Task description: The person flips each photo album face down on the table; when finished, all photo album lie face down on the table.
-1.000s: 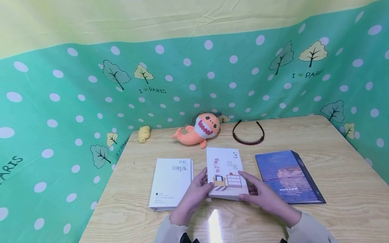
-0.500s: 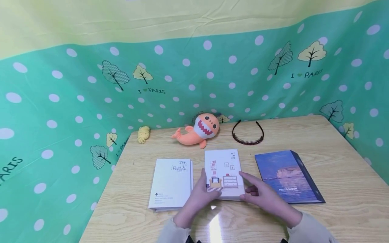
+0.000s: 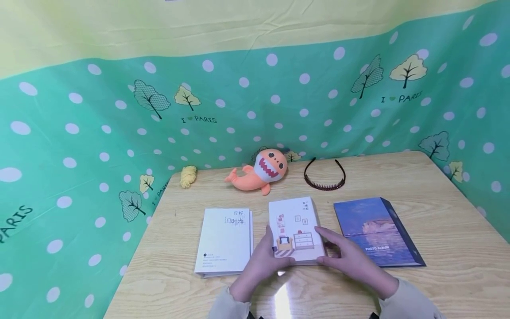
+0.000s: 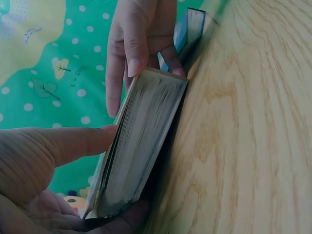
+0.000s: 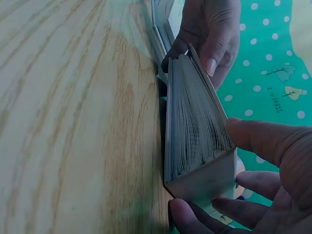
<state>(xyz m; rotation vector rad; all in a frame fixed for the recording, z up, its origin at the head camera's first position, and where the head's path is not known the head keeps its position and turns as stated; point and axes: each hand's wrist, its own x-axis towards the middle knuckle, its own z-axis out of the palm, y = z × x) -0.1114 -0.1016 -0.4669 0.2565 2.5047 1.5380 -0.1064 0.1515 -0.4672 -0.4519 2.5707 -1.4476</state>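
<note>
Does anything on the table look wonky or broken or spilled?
Nothing looks spilled or broken. Only the blue photo album on the right seems a bit wonky: it sits at a slant on the table, while the leftmost white album looks straighter. The held album looks fine too.

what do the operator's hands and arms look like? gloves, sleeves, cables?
No gloves, rings or cables visible on the left hand or right hand. The left sleeve and right sleeve are plain and off-white. Small black parts show beside both sleeves at the head view's bottom edge, too cropped to identify.
</note>
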